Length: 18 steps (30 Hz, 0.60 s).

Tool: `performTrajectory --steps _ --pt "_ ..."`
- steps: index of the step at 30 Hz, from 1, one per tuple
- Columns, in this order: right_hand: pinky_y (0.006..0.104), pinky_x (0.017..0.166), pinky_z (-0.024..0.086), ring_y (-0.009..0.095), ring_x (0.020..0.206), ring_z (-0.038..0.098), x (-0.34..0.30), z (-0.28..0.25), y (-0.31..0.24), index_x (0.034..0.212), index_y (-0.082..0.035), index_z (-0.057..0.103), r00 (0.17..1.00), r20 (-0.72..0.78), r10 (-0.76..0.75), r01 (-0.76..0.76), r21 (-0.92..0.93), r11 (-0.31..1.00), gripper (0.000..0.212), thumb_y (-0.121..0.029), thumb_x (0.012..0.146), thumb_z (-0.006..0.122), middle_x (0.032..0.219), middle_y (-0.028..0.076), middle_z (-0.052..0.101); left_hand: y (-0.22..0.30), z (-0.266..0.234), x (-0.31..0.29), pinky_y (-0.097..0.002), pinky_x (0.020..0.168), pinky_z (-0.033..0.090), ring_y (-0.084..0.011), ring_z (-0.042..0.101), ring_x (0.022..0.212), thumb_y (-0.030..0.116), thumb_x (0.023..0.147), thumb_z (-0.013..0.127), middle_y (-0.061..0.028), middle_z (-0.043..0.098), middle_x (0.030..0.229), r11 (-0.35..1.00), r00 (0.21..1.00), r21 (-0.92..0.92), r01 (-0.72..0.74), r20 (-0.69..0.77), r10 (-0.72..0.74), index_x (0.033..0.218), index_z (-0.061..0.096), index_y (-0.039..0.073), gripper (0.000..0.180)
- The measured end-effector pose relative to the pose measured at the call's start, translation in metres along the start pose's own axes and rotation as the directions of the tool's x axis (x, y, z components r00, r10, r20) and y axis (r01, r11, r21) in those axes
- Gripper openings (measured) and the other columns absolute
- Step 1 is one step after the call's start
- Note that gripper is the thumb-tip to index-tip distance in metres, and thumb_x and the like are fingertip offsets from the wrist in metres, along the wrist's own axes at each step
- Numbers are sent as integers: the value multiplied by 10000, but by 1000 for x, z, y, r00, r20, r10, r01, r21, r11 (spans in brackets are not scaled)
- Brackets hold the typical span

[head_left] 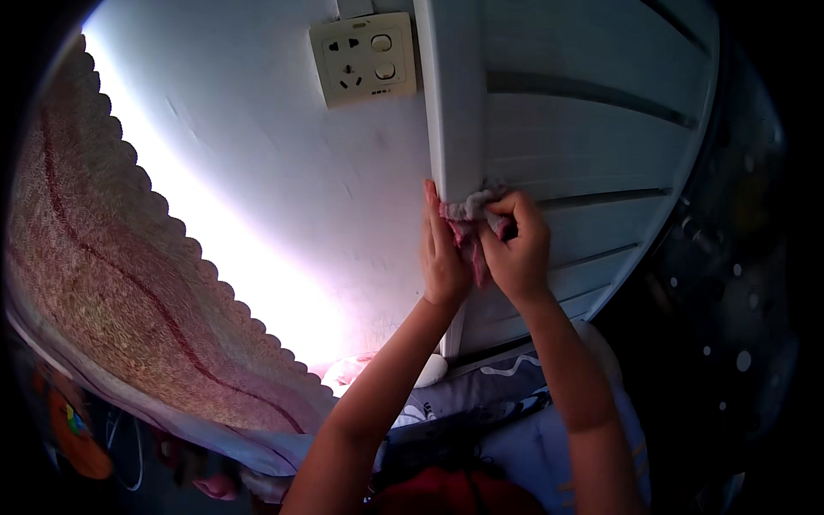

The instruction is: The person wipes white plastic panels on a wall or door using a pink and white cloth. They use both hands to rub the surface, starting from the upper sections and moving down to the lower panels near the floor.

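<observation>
My right hand (520, 244) is closed around a bunched grey and pink cloth (471, 207) and presses it on the front of a white grooved panel (584, 146). A loose pink end of the cloth hangs below the fingers. On the panel's left side, my left hand (444, 256) lies along the narrow white edge (436, 103), its fingers stretched upward and touching the cloth's left end. Part of the left palm is hidden behind the cloth.
A cream socket and switch plate (364, 58) sits on the pale wall (232, 112) above my hands. At left hangs a scallop-edged patterned fabric (129, 266), with bright light beside it. Grey patterned bedding (489, 386) lies below the panel. Dark dotted fabric (730, 300) is at right.
</observation>
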State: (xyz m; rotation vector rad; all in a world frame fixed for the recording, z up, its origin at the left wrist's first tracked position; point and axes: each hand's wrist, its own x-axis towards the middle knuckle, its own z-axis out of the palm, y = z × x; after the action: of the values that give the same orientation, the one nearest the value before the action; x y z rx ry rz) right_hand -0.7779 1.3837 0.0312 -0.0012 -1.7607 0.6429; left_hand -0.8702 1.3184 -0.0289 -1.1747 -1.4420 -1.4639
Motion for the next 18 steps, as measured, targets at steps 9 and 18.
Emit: performTrajectory --steps 9,18 --pt "348 625 464 277 719 582 6 -4 -1 862 -18 562 999 -35 -39 38 -24 999 233 63 682 687 810 123 573 -14 8 -8 -480 1083 330 -466 342 1355 149 935 540 -335 255 1488 998 998 -67 17 58 -13 1480 104 -86 736" --pt "323 578 458 256 765 558 -9 9 -2 985 -49 584 997 -15 -78 78 -10 997 356 84 677 701 968 108 559 -39 9 -18 -500 1090 325 -415 445 1283 224 785 767 -307 332 1452 994 973 39 -99 212 88 1428 207 -80 906"
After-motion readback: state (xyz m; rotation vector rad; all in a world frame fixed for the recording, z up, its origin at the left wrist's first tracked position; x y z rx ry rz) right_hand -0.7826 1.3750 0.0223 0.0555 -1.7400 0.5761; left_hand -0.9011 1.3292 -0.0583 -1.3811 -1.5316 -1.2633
